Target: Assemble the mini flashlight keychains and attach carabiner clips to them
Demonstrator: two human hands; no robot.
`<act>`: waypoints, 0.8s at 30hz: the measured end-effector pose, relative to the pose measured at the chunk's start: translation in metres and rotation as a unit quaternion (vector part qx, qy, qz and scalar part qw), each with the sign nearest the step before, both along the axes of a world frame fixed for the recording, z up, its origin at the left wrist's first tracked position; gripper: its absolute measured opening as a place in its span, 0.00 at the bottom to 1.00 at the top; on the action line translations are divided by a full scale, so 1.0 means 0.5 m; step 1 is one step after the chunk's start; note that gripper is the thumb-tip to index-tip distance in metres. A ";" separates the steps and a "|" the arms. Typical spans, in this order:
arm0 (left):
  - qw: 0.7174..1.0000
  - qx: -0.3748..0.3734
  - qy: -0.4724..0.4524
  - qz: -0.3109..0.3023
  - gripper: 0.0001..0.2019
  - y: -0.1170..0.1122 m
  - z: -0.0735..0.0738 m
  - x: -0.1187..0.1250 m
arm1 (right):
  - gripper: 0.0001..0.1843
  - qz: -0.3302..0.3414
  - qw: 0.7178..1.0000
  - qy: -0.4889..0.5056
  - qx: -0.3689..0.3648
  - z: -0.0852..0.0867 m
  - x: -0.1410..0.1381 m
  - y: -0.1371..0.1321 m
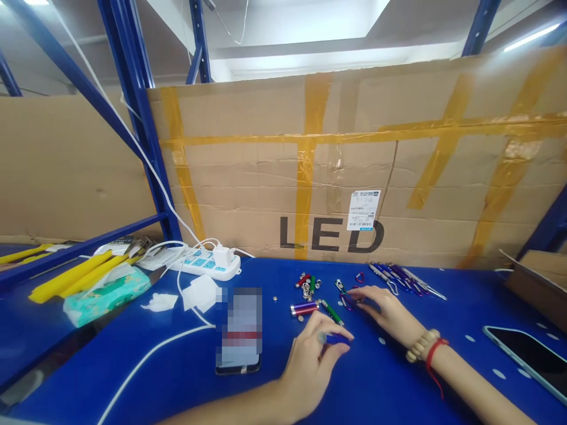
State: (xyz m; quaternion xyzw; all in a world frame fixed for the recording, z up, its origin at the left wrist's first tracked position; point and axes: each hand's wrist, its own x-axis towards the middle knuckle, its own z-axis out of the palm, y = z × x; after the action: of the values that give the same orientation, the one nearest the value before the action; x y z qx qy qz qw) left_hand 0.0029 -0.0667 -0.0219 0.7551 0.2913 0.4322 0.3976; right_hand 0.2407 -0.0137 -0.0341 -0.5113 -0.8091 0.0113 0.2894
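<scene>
My left hand (312,357) is closed in a pinch around a small blue cylindrical flashlight body (334,339) just above the blue table (177,378). My right hand (385,310), with a bead bracelet and red string at the wrist, lies flat with fingers stretched toward a purple carabiner clip (348,301). A purple mini flashlight (305,308) and a green one (332,311) lie between the hands. Small key rings and clips (308,283) are scattered just beyond. A row of assembled keychain lights (405,277) lies at the right rear.
A phone (241,330) lies left of my left hand, on a white cable (146,357). A power strip (206,262), tissue pack (106,295) and yellow sticks (75,274) are at the left. A second phone (529,357) lies right. A taped cardboard wall (354,159) marked LED closes the back.
</scene>
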 end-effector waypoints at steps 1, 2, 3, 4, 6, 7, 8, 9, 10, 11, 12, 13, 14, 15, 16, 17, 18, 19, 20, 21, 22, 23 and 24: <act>1.000 -0.004 0.000 0.002 0.10 0.000 0.000 0.001 | 0.13 0.002 1.000 0.008 -0.008 -0.003 0.003 0.002; 1.000 -0.010 -0.002 0.003 0.10 0.001 0.000 0.001 | 0.14 0.004 1.000 0.014 -0.021 -0.006 0.007 0.004; 1.000 -0.018 -0.006 0.004 0.11 0.002 0.001 0.002 | 0.14 0.004 0.999 0.020 -0.035 -0.009 0.012 0.007; 1.000 -0.026 -0.011 0.003 0.11 0.004 0.001 0.003 | 0.14 0.001 0.999 0.025 -0.046 -0.012 0.017 0.010; 0.999 -0.037 -0.019 -0.003 0.13 0.005 0.000 0.004 | 0.14 -0.014 0.998 0.029 -0.052 -0.016 0.028 0.016; 0.999 -0.037 -0.017 -0.005 0.14 0.006 -0.001 0.004 | 0.14 -0.023 0.998 0.027 -0.048 -0.017 0.033 0.018; 0.999 -0.033 -0.012 -0.005 0.15 0.005 -0.002 0.003 | 0.15 -0.032 0.998 0.020 -0.043 -0.016 0.038 0.020; 1.000 -0.022 -0.004 -0.005 0.16 0.005 -0.004 0.002 | 0.15 -0.039 0.998 0.012 -0.040 -0.015 0.042 0.022; 1.000 -0.004 0.003 -0.005 0.17 0.003 -0.006 0.002 | 0.15 -0.045 0.998 0.004 -0.041 -0.012 0.044 0.022; 1.000 0.018 0.009 -0.007 0.18 0.002 -0.008 0.001 | 0.15 -0.052 0.998 -0.005 -0.044 -0.008 0.045 0.021; 0.999 0.042 0.013 -0.012 0.20 0.000 -0.010 0.001 | 0.15 -0.059 0.997 -0.011 -0.041 -0.004 0.042 0.018; 0.998 0.065 0.017 -0.018 0.21 -0.001 -0.012 0.000 | 0.14 -0.066 0.997 -0.016 -0.032 0.002 0.037 0.014; 0.996 0.088 0.021 -0.024 0.22 -0.003 -0.013 0.000 | 0.13 -0.071 0.997 -0.015 -0.018 0.009 0.027 0.008; 0.993 0.112 0.029 -0.029 0.22 -0.004 -0.015 0.001 | 0.12 -0.071 0.997 -0.010 -0.002 0.016 0.013 0.001; 0.989 0.139 0.039 -0.034 0.21 -0.006 -0.016 0.001 | 0.12 -0.065 0.998 0.004 0.013 0.023 -0.005 -0.008; 0.983 0.172 0.049 -0.040 0.21 -0.008 -0.018 0.002 | 0.12 -0.052 0.998 0.021 0.018 0.031 -0.026 -0.018; 0.975 0.211 0.057 -0.047 0.20 -0.009 -0.020 0.003 | 0.12 -0.023 0.999 0.032 0.008 0.037 -0.049 -0.029; 0.964 0.253 0.065 -0.056 0.19 -0.011 -0.023 0.005 | 0.12 0.011 0.999 0.042 0.000 0.043 -0.073 -0.038; 0.952 0.291 0.071 -0.065 0.18 -0.012 -0.025 0.006 | 0.12 0.043 0.998 0.041 -0.012 0.047 -0.096 -0.046; 0.941 0.323 0.075 -0.072 0.18 -0.012 -0.028 0.008 | 0.11 0.067 0.997 0.025 -0.021 0.051 -0.117 -0.051; 0.932 0.345 0.078 -0.076 0.17 -0.012 -0.030 0.008 | 0.11 0.083 0.996 0.003 -0.026 0.054 -0.137 -0.052; 0.927 0.359 0.083 -0.077 0.18 -0.012 -0.032 0.008 | 0.11 0.096 0.995 -0.018 -0.031 0.056 -0.156 -0.049; 0.923 0.366 0.087 -0.076 0.18 -0.011 -0.032 0.008 | 0.13 0.106 0.993 -0.035 -0.034 0.057 -0.173 -0.041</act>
State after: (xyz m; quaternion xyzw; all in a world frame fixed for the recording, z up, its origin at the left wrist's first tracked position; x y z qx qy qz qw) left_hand 0.0068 -0.0723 -0.0381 0.9028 0.0878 0.4094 0.0980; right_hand 0.1542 -0.0344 -0.0056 -0.4324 -0.8675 0.0518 0.2403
